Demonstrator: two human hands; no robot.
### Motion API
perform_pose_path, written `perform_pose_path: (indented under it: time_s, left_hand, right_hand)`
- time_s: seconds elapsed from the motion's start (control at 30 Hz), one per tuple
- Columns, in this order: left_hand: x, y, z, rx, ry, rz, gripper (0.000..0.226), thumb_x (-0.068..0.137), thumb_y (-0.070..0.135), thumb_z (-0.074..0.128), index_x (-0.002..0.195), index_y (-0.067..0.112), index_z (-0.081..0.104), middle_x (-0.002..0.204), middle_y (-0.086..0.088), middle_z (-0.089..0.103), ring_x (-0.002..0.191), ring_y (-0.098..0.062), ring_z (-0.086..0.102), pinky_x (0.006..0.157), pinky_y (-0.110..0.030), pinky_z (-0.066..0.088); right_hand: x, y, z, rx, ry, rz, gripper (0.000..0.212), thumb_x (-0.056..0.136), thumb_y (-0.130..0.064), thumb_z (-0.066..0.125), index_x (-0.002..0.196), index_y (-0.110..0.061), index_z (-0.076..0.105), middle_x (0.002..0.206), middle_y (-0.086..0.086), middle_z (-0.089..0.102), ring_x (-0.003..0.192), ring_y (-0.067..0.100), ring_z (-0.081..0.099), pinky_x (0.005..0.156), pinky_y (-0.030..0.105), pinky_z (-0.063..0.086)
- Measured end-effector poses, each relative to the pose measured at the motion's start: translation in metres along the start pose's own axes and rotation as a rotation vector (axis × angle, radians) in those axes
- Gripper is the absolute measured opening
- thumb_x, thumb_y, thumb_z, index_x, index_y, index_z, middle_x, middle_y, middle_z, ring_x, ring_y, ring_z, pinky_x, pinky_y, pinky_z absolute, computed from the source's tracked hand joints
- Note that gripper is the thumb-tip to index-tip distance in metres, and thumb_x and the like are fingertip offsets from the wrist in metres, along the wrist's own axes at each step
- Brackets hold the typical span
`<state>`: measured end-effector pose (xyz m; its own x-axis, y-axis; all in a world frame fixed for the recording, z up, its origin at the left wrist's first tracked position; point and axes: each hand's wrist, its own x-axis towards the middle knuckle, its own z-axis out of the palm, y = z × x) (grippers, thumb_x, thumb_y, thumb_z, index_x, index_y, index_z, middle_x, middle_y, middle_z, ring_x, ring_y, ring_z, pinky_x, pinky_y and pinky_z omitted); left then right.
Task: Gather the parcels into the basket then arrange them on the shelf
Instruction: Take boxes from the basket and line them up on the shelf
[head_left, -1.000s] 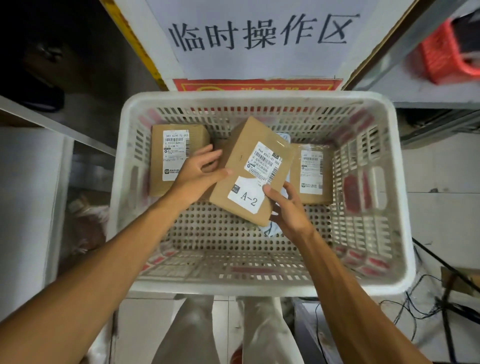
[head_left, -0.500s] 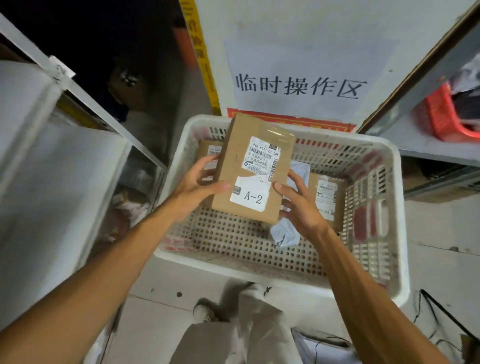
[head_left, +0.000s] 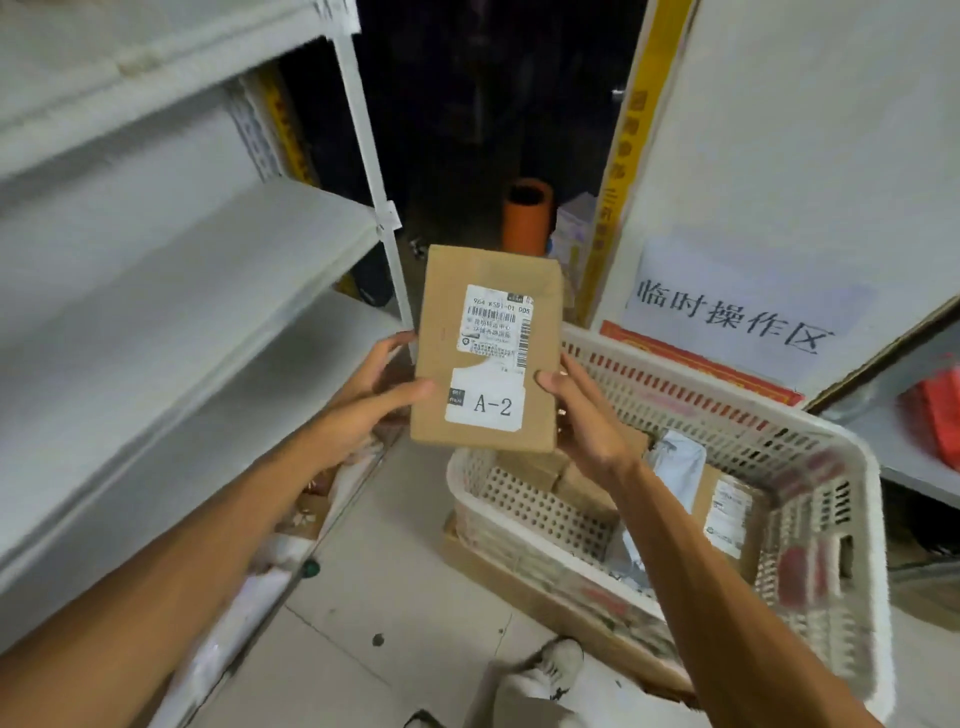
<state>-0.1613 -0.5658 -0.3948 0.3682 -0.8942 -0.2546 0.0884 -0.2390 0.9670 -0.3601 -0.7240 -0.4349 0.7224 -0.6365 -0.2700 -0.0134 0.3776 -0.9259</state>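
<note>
A brown cardboard parcel with a barcode label and an "A-2" sticker is held upright in the air between the shelf and the basket. My left hand grips its left edge and my right hand grips its right edge. The white perforated basket stands on the floor at the right. Inside it lie brown parcels, a grey plastic mailer and another labelled box. White metal shelves rise at the left.
A shelf upright stands just behind the parcel. An orange cylinder sits in the dark gap beyond. A white board with a paper sign leans behind the basket. A red item lies on a shelf at the right. My shoe is below.
Both hands have lifted the A-2 parcel out of the basket, up and to the left. The view has turned left toward the white shelves.
</note>
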Motion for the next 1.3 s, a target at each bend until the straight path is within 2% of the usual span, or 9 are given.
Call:
perform_pose_path:
  time_s: [0.2,0.4,0.53,0.63,0.73,0.87,0.97,1.07,1.3]
  left_hand:
    - [-0.073,0.063,-0.076,-0.012,0.148,0.156,0.095,0.049,0.055,0.088,0.132,0.040,0.044,0.119,0.003,0.068,0.109,-0.017,0.065,0.076,-0.029,0.056]
    - [-0.140,0.117,-0.134,0.016,0.411,0.312,0.092,0.052,0.052,0.088,0.132,0.041,0.046,0.120,0.000,0.068,0.108,-0.020,0.066,0.076,-0.028,0.055]
    - [-0.186,0.140,-0.161,0.046,0.599,0.370,0.075,0.064,0.033,0.080,0.130,0.042,0.046,0.116,0.002,0.070,0.105,-0.018,0.067,0.073,-0.028,0.056]
    - [-0.218,0.155,-0.174,0.081,0.718,0.383,0.064,0.073,0.020,0.070,0.129,0.041,0.045,0.113,0.003,0.071,0.102,-0.016,0.068,0.070,-0.026,0.056]
    - [-0.252,0.162,-0.182,0.105,0.832,0.389,0.074,0.068,0.029,0.073,0.135,0.039,0.042,0.114,0.000,0.071,0.104,-0.018,0.068,0.072,-0.028,0.056]
    - [-0.302,0.158,-0.188,0.095,0.993,0.394,0.079,0.061,0.037,0.074,0.133,0.041,0.043,0.114,-0.002,0.071,0.105,-0.020,0.067,0.076,-0.033,0.056]
    - [-0.340,0.156,-0.195,0.115,1.093,0.406,0.083,0.060,0.038,0.075,0.135,0.037,0.042,0.115,-0.003,0.070,0.107,-0.022,0.067,0.081,-0.037,0.056]
    - [-0.380,0.154,-0.201,0.122,1.184,0.402,0.095,0.046,0.050,0.088,0.129,0.041,0.043,0.112,0.001,0.071,0.105,-0.020,0.068,0.076,-0.030,0.057]
    - [-0.478,0.133,-0.228,0.148,1.372,0.368,0.109,0.032,0.072,0.083,0.129,0.046,0.040,0.109,0.021,0.070,0.103,-0.009,0.067,0.079,-0.031,0.057]
  right_hand:
    - [0.011,-0.060,0.108,-0.095,-0.205,-0.155,0.053,0.090,-0.027,0.062,0.141,-0.031,0.049,0.129,0.002,0.066,0.120,0.025,0.061,0.103,0.051,0.047]
    - [0.034,-0.120,0.211,-0.160,-0.474,-0.243,0.055,0.090,-0.033,0.058,0.142,-0.040,0.045,0.130,-0.005,0.065,0.121,0.017,0.061,0.103,0.049,0.047]
    - [0.042,-0.143,0.278,-0.235,-0.647,-0.271,0.055,0.087,-0.043,0.059,0.141,-0.046,0.045,0.127,-0.006,0.066,0.121,0.019,0.060,0.102,0.055,0.047]
    - [0.044,-0.154,0.322,-0.247,-0.743,-0.297,0.042,0.097,-0.035,0.051,0.137,-0.048,0.048,0.121,-0.009,0.069,0.117,0.018,0.063,0.093,0.045,0.054]
    - [0.037,-0.160,0.363,-0.273,-0.870,-0.319,0.038,0.100,-0.034,0.046,0.134,-0.051,0.049,0.120,-0.010,0.069,0.114,0.017,0.064,0.080,0.035,0.054]
    - [0.018,-0.155,0.416,-0.311,-1.038,-0.351,0.044,0.093,-0.045,0.048,0.135,-0.056,0.044,0.127,-0.012,0.066,0.119,0.018,0.061,0.085,0.042,0.055]
    - [-0.002,-0.146,0.455,-0.319,-1.112,-0.364,0.043,0.092,-0.047,0.048,0.134,-0.056,0.045,0.124,-0.013,0.066,0.115,0.016,0.063,0.078,0.035,0.054]
    - [-0.028,-0.136,0.495,-0.293,-1.202,-0.361,0.042,0.094,-0.049,0.051,0.135,-0.054,0.044,0.126,-0.015,0.065,0.115,0.011,0.062,0.085,0.037,0.053]
    - [-0.090,-0.104,0.597,-0.288,-1.365,-0.400,0.077,0.064,-0.069,0.076,0.133,-0.057,0.043,0.131,-0.007,0.063,0.123,0.022,0.059,0.103,0.052,0.048]
